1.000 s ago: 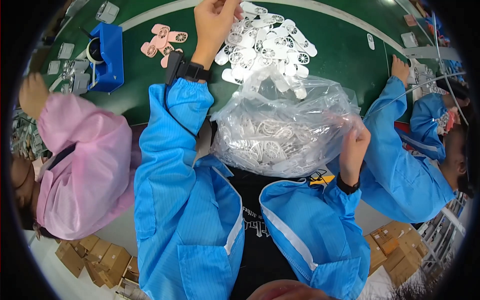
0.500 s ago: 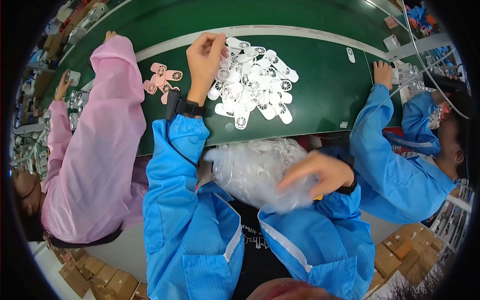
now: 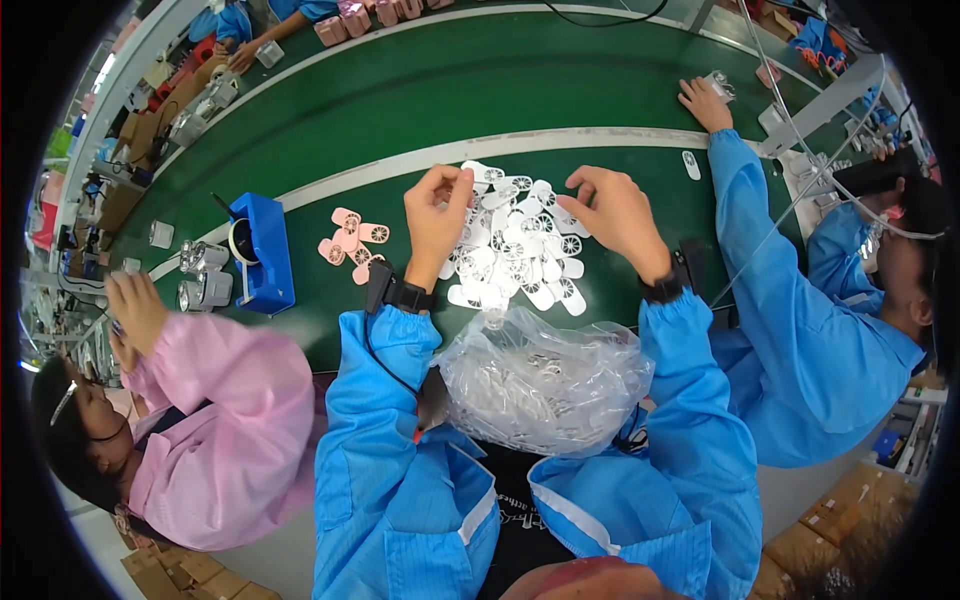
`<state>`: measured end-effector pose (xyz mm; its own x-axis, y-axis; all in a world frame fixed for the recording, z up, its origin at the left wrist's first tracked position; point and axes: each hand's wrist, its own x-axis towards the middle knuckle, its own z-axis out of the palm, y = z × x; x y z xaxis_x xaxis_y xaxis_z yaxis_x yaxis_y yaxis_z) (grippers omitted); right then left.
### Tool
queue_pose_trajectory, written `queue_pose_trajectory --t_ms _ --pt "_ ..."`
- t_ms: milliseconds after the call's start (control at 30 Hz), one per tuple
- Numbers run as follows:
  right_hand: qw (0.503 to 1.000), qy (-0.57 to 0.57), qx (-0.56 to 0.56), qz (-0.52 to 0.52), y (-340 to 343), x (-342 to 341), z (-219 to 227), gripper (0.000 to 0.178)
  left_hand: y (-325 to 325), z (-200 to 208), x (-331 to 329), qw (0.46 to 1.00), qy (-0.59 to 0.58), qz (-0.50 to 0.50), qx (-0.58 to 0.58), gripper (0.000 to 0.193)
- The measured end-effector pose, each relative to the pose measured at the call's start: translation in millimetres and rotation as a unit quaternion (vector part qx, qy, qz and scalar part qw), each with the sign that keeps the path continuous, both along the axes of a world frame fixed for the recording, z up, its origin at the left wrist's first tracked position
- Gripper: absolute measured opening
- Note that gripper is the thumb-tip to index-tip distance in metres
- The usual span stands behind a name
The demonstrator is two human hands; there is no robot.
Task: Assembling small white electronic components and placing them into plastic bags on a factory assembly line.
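Note:
A heap of flat white rounded plates with round fan-grille cutouts [image 3: 520, 240] lies on the green table in front of me. At its left edge is my left hand [image 3: 437, 215], fingers curled and thumb pressed to them; whatever may be between them is hidden. My right hand [image 3: 618, 215] hovers by the heap's right side, palm down, with thumb and bent fingers apart and nothing seen in them. In my lap, against the table edge, rests a clear plastic bag [image 3: 545, 390] filled with more whitish pieces. Several similar pink plates [image 3: 353, 235] lie left of my left hand.
A blue tape dispenser [image 3: 265, 250] and silvery units [image 3: 205, 275] stand at the left. One white plate [image 3: 691, 165] lies apart at the right. Beyond a pale rail [image 3: 400, 160] runs a green belt [image 3: 450, 80]. People in pink [image 3: 230, 420] and blue [image 3: 800, 350] sit on either side.
My right hand has risen from the bag to the heap's right side. The left hand stays by the heap. The pink-sleeved neighbour's arm has drawn back, uncovering the tape dispenser; the right neighbour reaches farther out.

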<state>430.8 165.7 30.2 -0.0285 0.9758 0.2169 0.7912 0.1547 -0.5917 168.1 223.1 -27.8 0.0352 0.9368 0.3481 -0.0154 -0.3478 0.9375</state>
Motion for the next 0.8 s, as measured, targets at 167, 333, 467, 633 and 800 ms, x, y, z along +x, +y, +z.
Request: queue_pose_trajectory --t_ms 167,333,467,633,800 --pt "0.990 -0.053 -0.120 0.046 54 4 -4 0.033 -1 12 -5 0.998 0.047 0.050 0.012 0.014" --pt "0.998 -0.001 -0.058 0.022 84 6 -36 0.035 7 29 5 0.975 0.201 0.043 0.089 0.016" --pt "0.997 0.073 0.005 0.009 99 6 -55 0.032 18 36 14 0.929 0.355 0.012 0.105 0.024" --pt "0.993 0.113 0.020 -0.002 102 9 -64 0.027 22 15 17 0.916 0.372 0.007 0.147 0.031" --pt "0.994 0.109 0.016 0.029 108 7 -62 0.026 33 5 16 0.917 0.372 0.007 0.142 0.033"
